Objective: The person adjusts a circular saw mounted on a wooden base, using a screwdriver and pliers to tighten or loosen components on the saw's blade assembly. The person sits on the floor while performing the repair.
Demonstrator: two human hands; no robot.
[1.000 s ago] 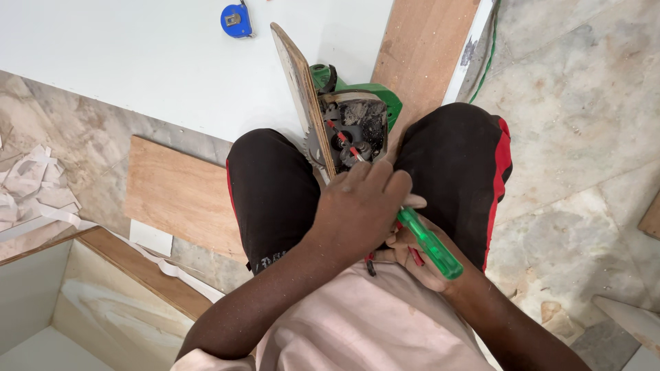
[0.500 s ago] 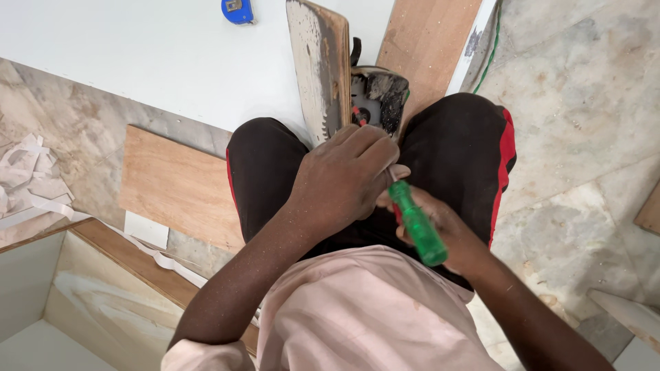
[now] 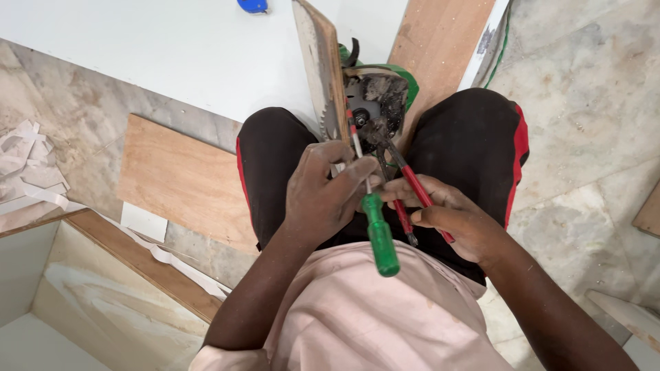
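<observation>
Marble floor under me: my left hand [image 3: 323, 196] grips a green-handled screwdriver [image 3: 380, 233], my right hand [image 3: 450, 216] squeezes red-handled pliers [image 3: 405, 182] on the circular saw [image 3: 368, 96]'s blade bolt.

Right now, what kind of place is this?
Likely a carpentry or fit-out job on a room floor, not a bench shop. A circular saw sits between the person's knees, plywood boards and a white panel lie on marble tile floor, with offcut scraps beside.
</observation>
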